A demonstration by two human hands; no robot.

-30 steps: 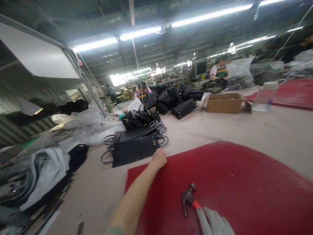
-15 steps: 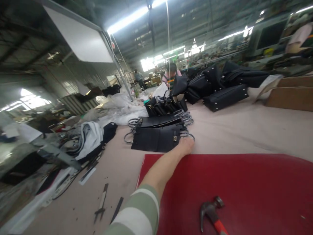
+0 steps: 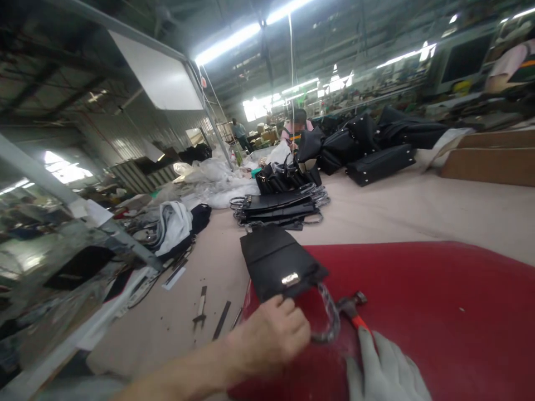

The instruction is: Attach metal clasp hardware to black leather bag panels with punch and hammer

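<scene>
My left hand point(image 3: 284, 328), bare, is closed on the near edge of a black leather bag panel point(image 3: 273, 253) with a metal clasp and a plastic-wrapped handle loop. The panel is lifted and tilted over the left edge of the red mat point(image 3: 418, 289). My right hand point(image 3: 387, 365) wears a grey glove, its fingers extended and thumb apart, over the handle of a claw hammer point(image 3: 355, 309) lying on the mat. Its fingertips are at the red grip; whether they press on it is unclear. Beyond the lifted panel lies a stack of similar black panels point(image 3: 280, 206) with wrapped handles.
Finished-looking black bags point(image 3: 288, 177) and larger black bags point(image 3: 378, 164) stand farther back. Brown cardboard point(image 3: 493, 159) is at the right. A divider tool point(image 3: 200, 312) and dark strips point(image 3: 221, 320) lie on the left. Plastic wrap point(image 3: 221, 186) is heaped behind. A person point(image 3: 296, 131) sits opposite.
My left hand has drawn the top panel off the stack and toward me, over the mat. My gloved right hand has come into view at the hammer.
</scene>
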